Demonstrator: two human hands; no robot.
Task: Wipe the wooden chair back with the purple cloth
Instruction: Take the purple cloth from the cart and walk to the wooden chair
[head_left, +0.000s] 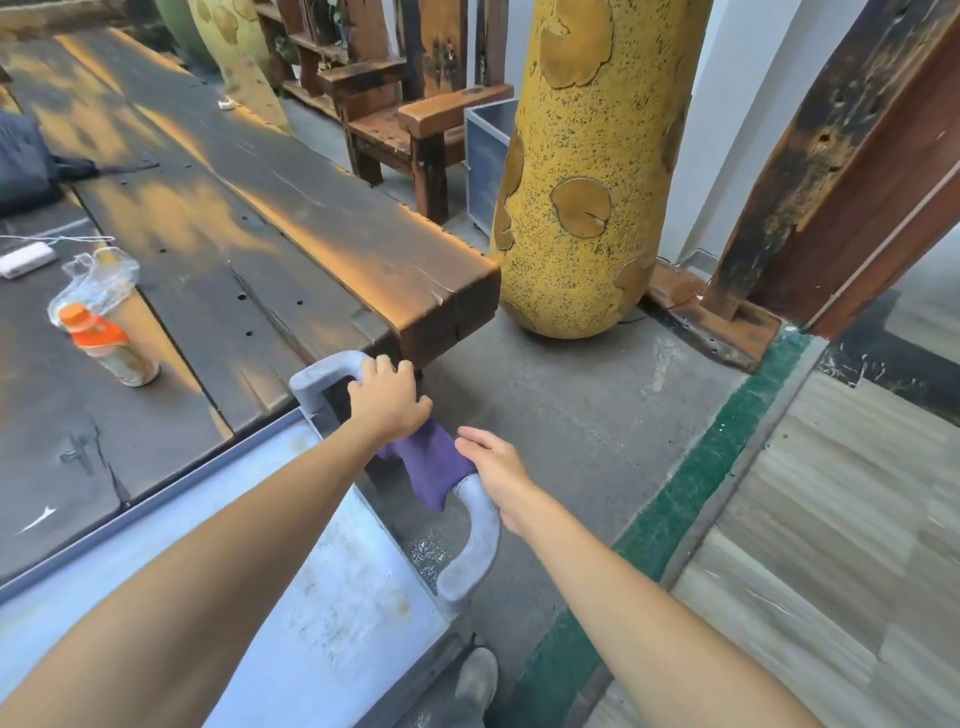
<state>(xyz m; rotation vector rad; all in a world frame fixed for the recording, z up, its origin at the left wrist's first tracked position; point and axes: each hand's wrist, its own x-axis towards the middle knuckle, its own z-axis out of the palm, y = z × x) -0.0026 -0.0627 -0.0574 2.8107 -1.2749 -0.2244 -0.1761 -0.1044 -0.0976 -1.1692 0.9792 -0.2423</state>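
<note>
The chair back is a curved grey rail (475, 540) at the lower middle, above the pale seat (332, 566). A purple cloth (434, 467) is draped over the rail between my hands. My left hand (387, 397) curls over the rail's upper part, with the cloth's top end under its palm. My right hand (493, 462) lies over the cloth's lower end on the rail, fingers together and pointing up the rail. The part of the rail under the cloth and hands is hidden.
A heavy dark wooden table (291, 223) runs along the left, its corner just beyond my left hand. On it stand an orange-capped bottle in a plastic bag (106, 332) and a white device (26, 259). A yellow speckled column (587, 208) and a wooden armchair (410, 124) stand behind. My shoe (477, 680) is on the grey floor.
</note>
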